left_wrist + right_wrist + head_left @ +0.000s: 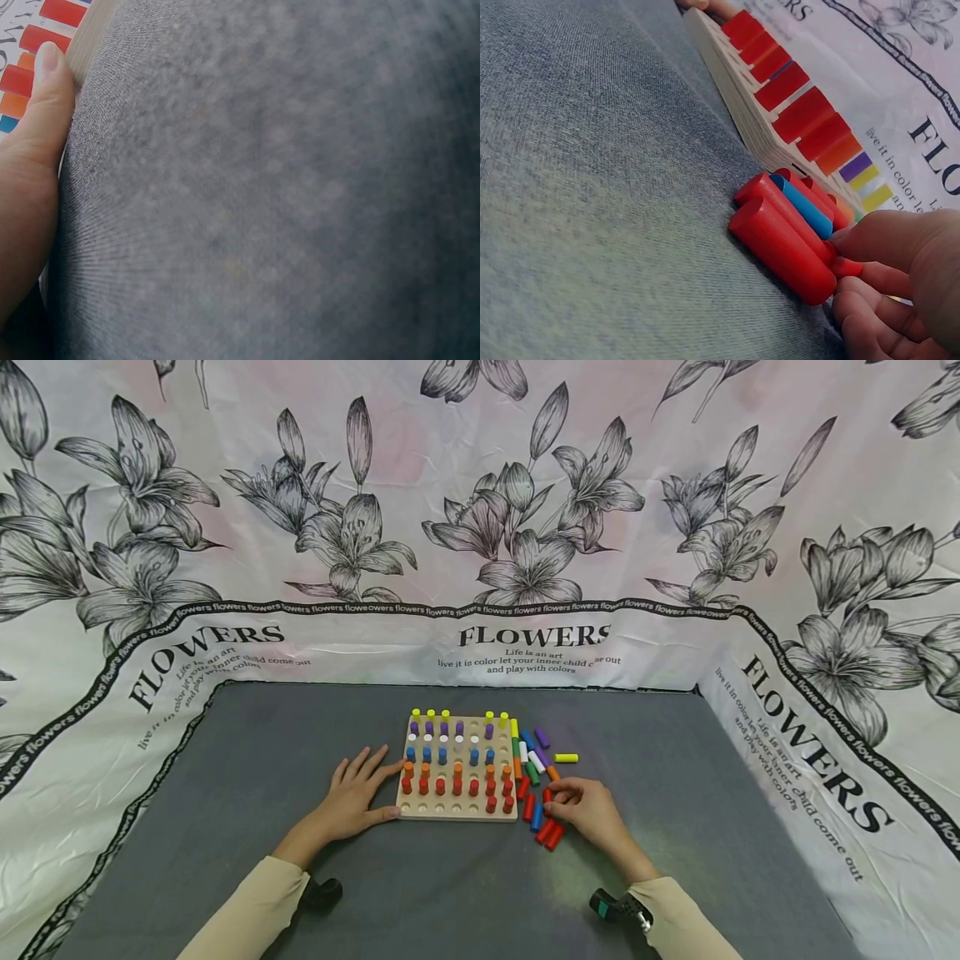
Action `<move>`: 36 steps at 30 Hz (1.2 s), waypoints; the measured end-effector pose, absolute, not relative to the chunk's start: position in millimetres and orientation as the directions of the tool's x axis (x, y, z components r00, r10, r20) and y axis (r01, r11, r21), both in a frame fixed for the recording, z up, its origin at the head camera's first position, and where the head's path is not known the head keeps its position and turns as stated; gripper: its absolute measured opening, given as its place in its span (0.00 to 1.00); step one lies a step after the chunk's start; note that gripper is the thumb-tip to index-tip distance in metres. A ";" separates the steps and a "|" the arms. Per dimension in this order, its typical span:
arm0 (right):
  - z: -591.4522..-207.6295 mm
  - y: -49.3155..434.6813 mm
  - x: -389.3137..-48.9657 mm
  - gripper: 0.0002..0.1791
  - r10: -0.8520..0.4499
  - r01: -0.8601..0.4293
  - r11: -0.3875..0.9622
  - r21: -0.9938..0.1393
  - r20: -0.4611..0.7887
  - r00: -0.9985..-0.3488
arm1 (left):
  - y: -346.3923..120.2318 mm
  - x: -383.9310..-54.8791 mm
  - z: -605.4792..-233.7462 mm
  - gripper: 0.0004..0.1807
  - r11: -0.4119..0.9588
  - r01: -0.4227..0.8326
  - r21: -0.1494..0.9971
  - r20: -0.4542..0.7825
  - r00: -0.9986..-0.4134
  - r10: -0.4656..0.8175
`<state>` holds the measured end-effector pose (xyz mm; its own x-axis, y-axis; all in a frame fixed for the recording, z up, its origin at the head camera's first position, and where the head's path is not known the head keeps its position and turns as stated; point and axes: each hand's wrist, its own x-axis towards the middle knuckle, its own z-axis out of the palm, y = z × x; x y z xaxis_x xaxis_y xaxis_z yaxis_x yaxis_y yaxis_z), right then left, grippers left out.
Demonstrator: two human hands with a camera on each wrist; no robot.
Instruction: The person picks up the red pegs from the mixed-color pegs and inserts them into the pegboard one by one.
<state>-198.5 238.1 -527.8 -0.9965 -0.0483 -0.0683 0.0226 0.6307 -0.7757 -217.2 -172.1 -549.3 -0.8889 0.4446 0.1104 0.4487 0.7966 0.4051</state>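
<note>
"While the left hand (352,797) lay spread against the board (465,817), what did the right hand (591,807) do?"

"It pinched a red peg (547,795) among the loose pegs (529,807) just beside the board's right edge."

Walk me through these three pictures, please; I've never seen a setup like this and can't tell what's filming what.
There is no robot here, just a person's two bare hands. The wide picture comes from a camera worn on the head, looking forward and down; the two close ones come from cameras worn on each wrist. On the grey surface sits a pale pegboard with standing pegs in coloured rows. To its right lie loose pegs in several colours, including red, blue and green. The left hand has its fingers spread, thumb against the pegboard's left edge. The right hand, among the loose pegs, pinches a red peg, seen closest in the right wrist picture.
</note>
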 end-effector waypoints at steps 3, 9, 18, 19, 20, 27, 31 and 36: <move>-527.8 238.2 -199.1 0.14 -0.055 0.020 0.634 -0.773 -0.071 -0.996 | -172.3 -217.0 -549.8 0.42 0.798 0.444 0.406 0.106 -0.891 0.442; -527.9 238.6 -200.3 0.13 -0.048 0.029 0.638 -0.770 -0.077 -0.996 | -172.3 -216.6 -549.9 0.42 0.798 0.444 0.407 0.102 -0.891 0.443; -526.4 237.7 -200.8 0.13 -0.038 0.038 0.648 -0.761 -0.083 -0.996 | -172.6 -216.4 -549.5 0.42 0.797 0.447 0.406 0.109 -0.889 0.444; -526.3 237.7 -200.8 0.13 -0.039 0.036 0.648 -0.761 -0.081 -0.996 | -172.6 -216.5 -549.3 0.42 0.797 0.449 0.405 0.110 -0.889 0.444; -526.3 237.8 -200.9 0.12 -0.041 0.034 0.647 -0.761 -0.079 -0.996 | -172.5 -216.5 -549.1 0.42 0.796 0.448 0.407 0.109 -0.889 0.444; -526.1 238.9 -201.1 0.11 -0.050 0.011 0.647 -0.762 -0.057 -0.997 | -172.1 -216.3 -547.1 0.43 0.794 0.446 0.413 0.105 -0.889 0.446; -525.3 239.2 -201.5 0.10 -0.049 0.011 0.645 -0.764 -0.056 -0.997 | -171.9 -216.2 -546.5 0.43 0.793 0.445 0.416 0.104 -0.890 0.445; -523.3 239.5 -202.2 0.11 -0.046 0.013 0.655 -0.756 -0.056 -0.997 | -171.6 -215.5 -545.1 0.42 0.791 0.448 0.418 0.109 -0.889 0.445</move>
